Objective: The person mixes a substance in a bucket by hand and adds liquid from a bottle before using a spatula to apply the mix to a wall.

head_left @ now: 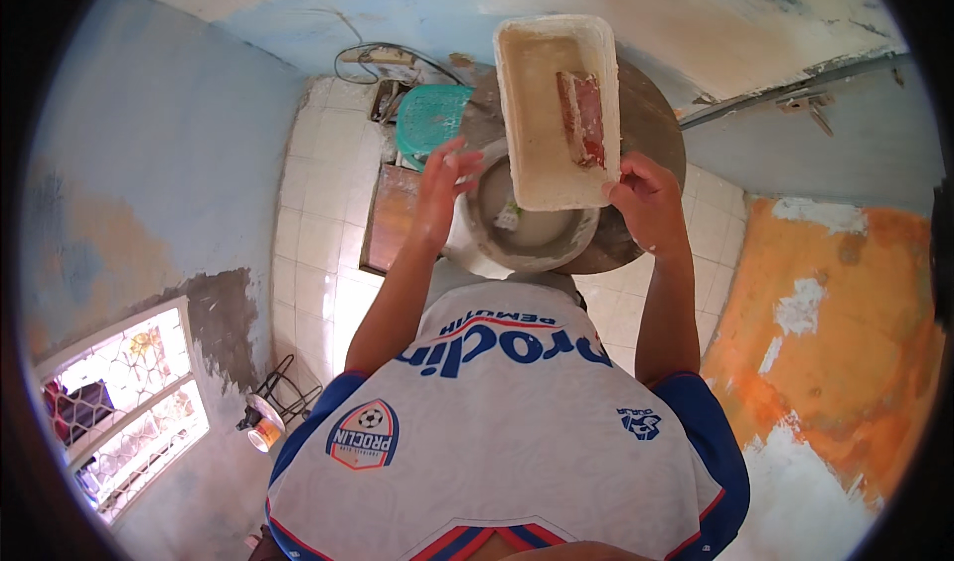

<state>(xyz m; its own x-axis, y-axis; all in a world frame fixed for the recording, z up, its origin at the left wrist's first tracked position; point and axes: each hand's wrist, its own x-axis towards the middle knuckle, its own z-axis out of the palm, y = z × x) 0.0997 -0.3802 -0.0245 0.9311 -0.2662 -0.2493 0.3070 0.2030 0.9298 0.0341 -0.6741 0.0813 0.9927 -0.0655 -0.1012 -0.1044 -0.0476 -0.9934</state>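
pale oblong tub — held up, long axis pointing forward

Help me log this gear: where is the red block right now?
In the head view, upper right of centre, the red block lies inside the pale tray, near its right wall, beyond the right hand holding that side.
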